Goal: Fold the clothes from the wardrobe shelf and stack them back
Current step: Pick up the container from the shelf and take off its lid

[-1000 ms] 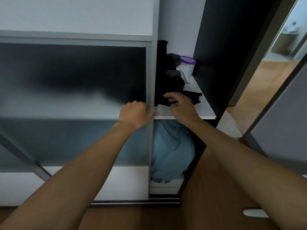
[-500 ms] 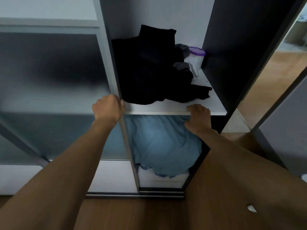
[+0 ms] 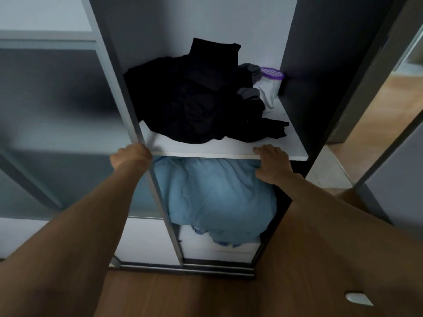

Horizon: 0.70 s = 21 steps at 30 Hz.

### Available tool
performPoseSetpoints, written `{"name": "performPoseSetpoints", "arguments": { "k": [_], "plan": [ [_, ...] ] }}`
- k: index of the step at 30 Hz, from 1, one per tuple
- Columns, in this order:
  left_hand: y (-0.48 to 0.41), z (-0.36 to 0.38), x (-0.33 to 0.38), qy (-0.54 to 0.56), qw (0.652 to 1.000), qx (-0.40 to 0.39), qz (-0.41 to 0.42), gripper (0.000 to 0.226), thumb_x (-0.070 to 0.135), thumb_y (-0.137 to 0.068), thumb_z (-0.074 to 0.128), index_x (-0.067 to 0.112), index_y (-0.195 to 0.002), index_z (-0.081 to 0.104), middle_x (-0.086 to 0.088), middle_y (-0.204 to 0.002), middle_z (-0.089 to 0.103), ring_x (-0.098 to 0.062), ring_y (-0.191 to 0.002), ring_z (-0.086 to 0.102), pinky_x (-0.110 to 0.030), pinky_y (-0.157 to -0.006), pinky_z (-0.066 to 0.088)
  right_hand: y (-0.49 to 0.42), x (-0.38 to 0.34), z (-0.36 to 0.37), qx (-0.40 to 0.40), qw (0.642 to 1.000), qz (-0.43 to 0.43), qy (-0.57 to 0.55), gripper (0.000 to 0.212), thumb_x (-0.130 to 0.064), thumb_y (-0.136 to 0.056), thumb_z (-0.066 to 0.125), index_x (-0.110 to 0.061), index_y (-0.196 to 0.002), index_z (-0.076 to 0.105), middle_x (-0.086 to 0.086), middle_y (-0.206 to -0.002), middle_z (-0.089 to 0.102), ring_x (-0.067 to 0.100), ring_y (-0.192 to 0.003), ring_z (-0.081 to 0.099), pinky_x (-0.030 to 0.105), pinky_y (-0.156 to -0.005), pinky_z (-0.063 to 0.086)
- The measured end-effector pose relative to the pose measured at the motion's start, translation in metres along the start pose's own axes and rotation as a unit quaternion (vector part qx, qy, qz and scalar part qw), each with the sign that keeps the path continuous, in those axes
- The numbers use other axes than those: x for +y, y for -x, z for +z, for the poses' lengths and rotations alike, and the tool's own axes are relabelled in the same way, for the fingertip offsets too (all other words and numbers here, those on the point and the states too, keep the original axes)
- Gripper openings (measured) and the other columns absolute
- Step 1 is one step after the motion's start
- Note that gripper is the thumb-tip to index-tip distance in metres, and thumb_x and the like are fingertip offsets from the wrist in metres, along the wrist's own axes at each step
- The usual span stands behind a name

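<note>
A loose heap of black clothes (image 3: 194, 104) lies unfolded on the white wardrobe shelf (image 3: 219, 148), with grey pieces (image 3: 249, 92) and a white one (image 3: 267, 94) at its right. My left hand (image 3: 131, 155) grips the edge of the sliding door frame (image 3: 128, 104) at shelf height. My right hand (image 3: 271, 163) rests on the shelf's front edge, fingers on top and thumb below it, apart from the clothes.
A crumpled light blue fabric (image 3: 215, 197) fills the compartment under the shelf. A purple-lidded container (image 3: 272, 76) stands at the shelf's back right. The frosted sliding door (image 3: 57, 115) covers the left. A dark side panel (image 3: 306, 88) bounds the right; wooden floor (image 3: 183, 294) lies below.
The sliding door has moved left under my left hand, uncovering the whole heap. My right hand came off the black clothes and settled on the shelf edge.
</note>
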State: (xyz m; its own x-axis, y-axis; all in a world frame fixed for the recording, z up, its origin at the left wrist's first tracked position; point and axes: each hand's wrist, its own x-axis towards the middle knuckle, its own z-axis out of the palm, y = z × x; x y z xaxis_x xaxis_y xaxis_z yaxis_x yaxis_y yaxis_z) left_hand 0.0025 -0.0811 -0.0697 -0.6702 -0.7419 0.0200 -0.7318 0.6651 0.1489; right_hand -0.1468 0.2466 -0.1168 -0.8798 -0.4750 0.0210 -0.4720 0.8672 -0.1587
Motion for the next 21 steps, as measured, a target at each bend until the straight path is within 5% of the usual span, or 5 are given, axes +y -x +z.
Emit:
{"name": "performPoseSetpoints", "arguments": {
  "k": [3, 8, 12, 16, 21],
  "plan": [
    [0.022, 0.011, 0.028, 0.013, 0.994, -0.106, 0.016, 0.026, 0.023, -0.088, 0.045, 0.011, -0.092, 0.068, -0.003, -0.079, 0.073, -0.023, -0.081, 0.071, -0.029, -0.076, 0.049, -0.002, 0.007, -0.003, -0.012, 0.999, -0.028, 0.028, 0.071, -0.026, -0.083, 0.059, -0.022, -0.15, 0.033, 0.01, -0.143, 0.042, 0.032, -0.127, 0.041, 0.044, -0.107, 0.033],
    [0.039, 0.021, 0.115, 0.071, 0.984, -0.057, 0.153, 0.022, 0.028, -0.083, 0.051, 0.021, -0.093, 0.07, -0.005, -0.098, 0.072, -0.031, -0.096, 0.066, -0.038, -0.086, 0.051, -0.012, 0.03, -0.012, -0.017, 0.997, -0.07, -0.006, 0.059, -0.021, -0.087, 0.056, -0.021, -0.145, 0.042, 0.005, -0.142, 0.044, 0.026, -0.127, 0.04, 0.039, -0.104, 0.033],
    [0.027, 0.0, 0.18, 0.128, 0.953, 0.003, 0.274, 0.02, 0.028, -0.087, 0.054, 0.033, -0.096, 0.072, 0.001, -0.105, 0.072, -0.03, -0.101, 0.065, -0.037, -0.086, 0.049, -0.031, 0.041, -0.033, -0.026, 0.986, -0.025, -0.16, 0.027, -0.017, -0.09, 0.052, -0.007, -0.108, 0.07, 0.007, -0.117, 0.067, 0.026, -0.108, 0.06, 0.037, -0.093, 0.049],
    [-0.016, -0.041, 0.245, 0.159, 0.906, 0.028, 0.39, 0.02, 0.022, -0.091, 0.056, 0.03, -0.101, 0.071, 0.001, -0.107, 0.073, -0.025, -0.101, 0.067, -0.039, -0.091, 0.053, -0.055, 0.041, -0.055, 0.081, 0.924, 0.034, -0.372, 0.019, -0.013, -0.092, 0.054, -0.015, -0.085, 0.071, -0.006, -0.086, 0.069, 0.011, -0.084, 0.061, 0.014, -0.072, 0.047],
    [-0.087, -0.087, 0.325, 0.074, 0.841, 0.011, 0.536, 0.025, 0.019, -0.093, 0.053, 0.019, -0.111, 0.071, -0.004, -0.119, 0.07, -0.026, -0.109, 0.064, -0.037, -0.094, 0.05, -0.112, 0.043, -0.085, 0.173, 0.854, 0.102, -0.48, 0.015, -0.01, -0.092, 0.058, -0.012, -0.091, 0.073, 0.0, -0.079, 0.067, 0.01, -0.077, 0.058, 0.014, -0.066, 0.044]
  ]
}}
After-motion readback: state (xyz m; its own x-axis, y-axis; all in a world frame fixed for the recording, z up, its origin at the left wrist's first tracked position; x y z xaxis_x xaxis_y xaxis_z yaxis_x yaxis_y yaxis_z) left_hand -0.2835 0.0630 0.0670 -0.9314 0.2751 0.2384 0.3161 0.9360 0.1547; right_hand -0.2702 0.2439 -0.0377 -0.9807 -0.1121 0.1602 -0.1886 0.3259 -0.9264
